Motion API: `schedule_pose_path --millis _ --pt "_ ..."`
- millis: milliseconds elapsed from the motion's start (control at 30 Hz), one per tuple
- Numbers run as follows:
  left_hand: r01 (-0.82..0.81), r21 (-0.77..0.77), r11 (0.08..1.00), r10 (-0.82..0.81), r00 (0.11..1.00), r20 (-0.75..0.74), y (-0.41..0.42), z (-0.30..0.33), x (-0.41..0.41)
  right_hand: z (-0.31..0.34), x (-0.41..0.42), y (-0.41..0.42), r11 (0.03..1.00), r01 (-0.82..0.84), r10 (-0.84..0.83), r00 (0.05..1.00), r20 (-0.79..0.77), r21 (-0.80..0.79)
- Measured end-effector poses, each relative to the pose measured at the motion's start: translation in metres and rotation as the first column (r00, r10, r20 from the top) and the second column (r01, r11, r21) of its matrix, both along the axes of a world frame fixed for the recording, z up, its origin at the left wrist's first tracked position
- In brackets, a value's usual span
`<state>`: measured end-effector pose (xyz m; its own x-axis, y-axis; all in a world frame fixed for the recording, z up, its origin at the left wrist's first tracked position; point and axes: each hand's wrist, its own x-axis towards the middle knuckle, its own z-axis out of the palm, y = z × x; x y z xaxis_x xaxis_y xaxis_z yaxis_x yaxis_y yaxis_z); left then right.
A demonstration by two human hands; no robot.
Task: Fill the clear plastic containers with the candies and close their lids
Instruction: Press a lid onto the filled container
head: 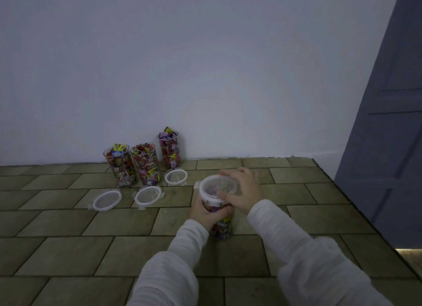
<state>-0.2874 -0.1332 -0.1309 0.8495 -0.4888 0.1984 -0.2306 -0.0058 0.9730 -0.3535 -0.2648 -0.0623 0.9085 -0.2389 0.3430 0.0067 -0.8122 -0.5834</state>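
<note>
Fingers of the left hand (206,214) are curled round the upper body of the near container (222,223), gripping it from the left side. Right hand (242,191) sits on the lid (218,188) of that container: fingers bent over the far and right rim, thumb on the near edge, so I read it as holding the lid down onto the mouth. Can't tell from here whether the lid's side clips are latched; one tab sticks out on the left.

Container stands upright on the tiled floor (68,248), full of wrapped candies, roughly centre of my view.

Further back, near the wall (205,65), three more containers, all upright, all full, all without lids: left container (121,166) and middle container (146,164) touching side by side, back container (170,149) a bit apart, right against the wall. One loose lid lies flat on the floor in front of each: left lid (107,199), middle lid (148,195), right lid (175,176).

Both sleeves white. Dark door (388,122) on the right edge.
</note>
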Motion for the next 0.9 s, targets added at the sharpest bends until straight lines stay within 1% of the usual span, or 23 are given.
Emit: schedule_pose_path --millis 100,200,300,400,433,467,500,533,567,600,633,700,733,800,900 --pt "0.009 0.009 1.0 -0.009 1.0 -0.007 -0.001 -0.002 0.001 -0.007 0.006 -0.003 0.973 0.057 -0.066 0.997 0.035 0.226" --pt "0.023 0.033 0.999 -0.023 1.0 0.006 0.0 -0.003 0.002 -0.009 0.017 -0.001 0.953 0.119 -0.124 0.992 -0.001 0.28" --pt "0.014 0.047 0.999 -0.014 1.0 -0.005 -0.001 -0.004 0.003 0.002 0.025 0.009 0.892 0.21 -0.195 0.978 -0.079 0.401" --pt "0.014 0.071 0.997 -0.014 1.0 0.002 -0.001 -0.004 0.002 0.006 0.031 0.014 0.839 0.273 -0.241 0.962 -0.128 0.471" --pt "0.018 0.072 0.997 -0.018 1.0 0.002 -0.001 -0.004 0.002 0.008 0.031 0.015 0.834 0.29 -0.246 0.957 -0.153 0.469" --pt "0.02 0.073 0.997 -0.02 1.0 0.0 -0.001 -0.003 0.002 0.011 0.031 0.015 0.866 0.305 -0.253 0.951 -0.179 0.397" --pt "0.022 0.077 0.997 -0.022 1.0 -0.001 -0.001 0.0 0.002 0.017 0.03 0.017 0.926 0.302 -0.252 0.941 -0.225 0.228" --pt "0.029 0.081 0.996 -0.029 1.0 -0.005 0.0 0.002 0.003 0.025 0.029 0.019 0.962 0.271 -0.263 0.922 -0.283 -0.009" --pt "0.034 0.086 0.996 -0.033 0.999 -0.011 0.0 0.004 0.003 0.033 0.029 0.021 0.953 0.204 -0.267 0.913 -0.308 -0.224" --pt "0.033 0.092 0.995 -0.032 0.999 -0.016 0.001 0.005 0.004 0.039 0.03 0.025 0.931 0.114 -0.226 0.926 -0.303 -0.346" --pt "0.036 0.099 0.994 -0.034 0.999 -0.018 0.003 0.006 0.005 0.043 0.032 0.028 0.918 0.022 -0.15 0.943 -0.296 -0.396" --pt "0.03 0.119 0.992 -0.026 0.999 -0.036 0.005 0.008 0.007 0.046 0.035 0.033 0.899 -0.133 -0.003 0.951 -0.31 -0.417" --pt "0.023 0.131 0.991 -0.018 0.999 -0.043 0.006 0.008 0.008 0.045 0.037 0.034 0.896 -0.174 0.035 0.946 -0.323 -0.41" --pt "0.02 0.148 0.989 -0.014 0.999 -0.037 0.006 0.007 0.009 0.044 0.039 0.033 0.906 -0.19 0.06 0.943 -0.328 -0.378" --pt "0.018 0.154 0.988 -0.012 0.999 -0.035 0.005 0.006 0.011 0.043 0.042 0.034 0.892 -0.182 0.056 0.953 -0.297 -0.414"
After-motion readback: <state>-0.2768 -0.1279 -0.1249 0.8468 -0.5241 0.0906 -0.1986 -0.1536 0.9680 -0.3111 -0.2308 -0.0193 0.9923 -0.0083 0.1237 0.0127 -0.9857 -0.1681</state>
